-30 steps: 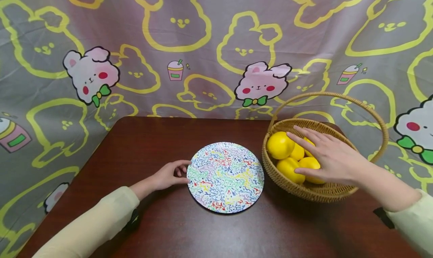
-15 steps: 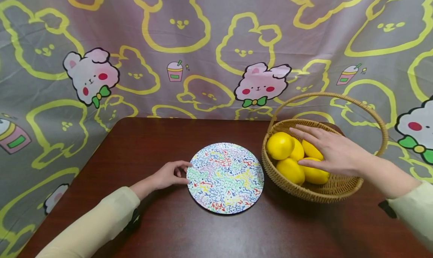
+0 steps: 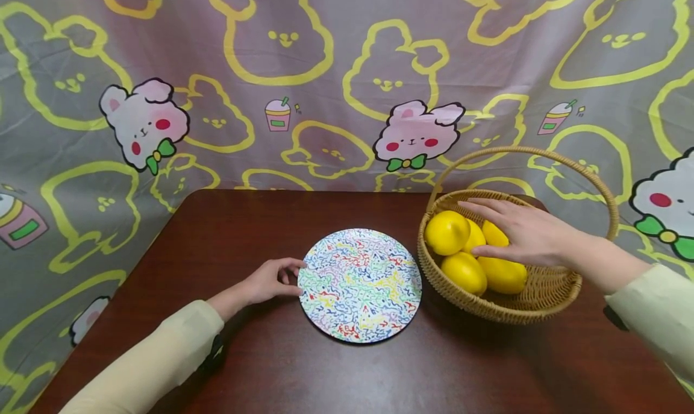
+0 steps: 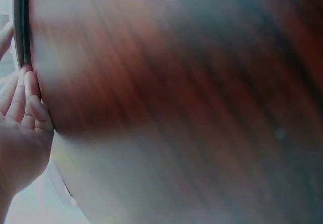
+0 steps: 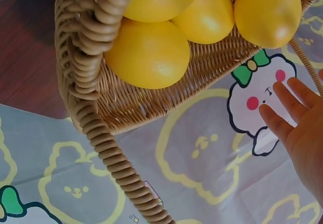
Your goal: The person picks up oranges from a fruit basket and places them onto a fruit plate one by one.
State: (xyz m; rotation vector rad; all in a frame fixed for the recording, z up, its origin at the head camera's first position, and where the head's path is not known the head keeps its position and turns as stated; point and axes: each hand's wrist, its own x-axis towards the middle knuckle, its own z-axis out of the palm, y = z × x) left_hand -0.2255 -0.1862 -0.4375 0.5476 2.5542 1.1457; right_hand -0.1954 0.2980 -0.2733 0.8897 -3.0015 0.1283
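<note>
My left hand [image 3: 268,280] touches the left edge of a round plate [image 3: 360,284] patterned with coloured squiggles. Thumb and forefinger are spaced along the rim, the other fingers loosely bent; in the left wrist view the fingertips meet the plate's dark edge [image 4: 21,22]. With fingers extended, my right hand [image 3: 520,233] hovers over a wicker basket [image 3: 488,310] of several yellow lemons [image 3: 463,273]. It covers part of the basket's inside and partly hides some lemons behind it. In the right wrist view its spread fingers [image 5: 292,103] show apart from the fruit, holding nothing.
The basket's tall arched handle [image 3: 602,185] rises above the right forearm. Behind the dark wooden table [image 3: 244,221] hangs a grey curtain [image 3: 325,64] printed with cartoon bunnies. The plate lies left of the basket with a narrow gap between them.
The right hand has moved slightly up and back over the basket, baring more of the front lemons. The left hand stays at the plate's edge.
</note>
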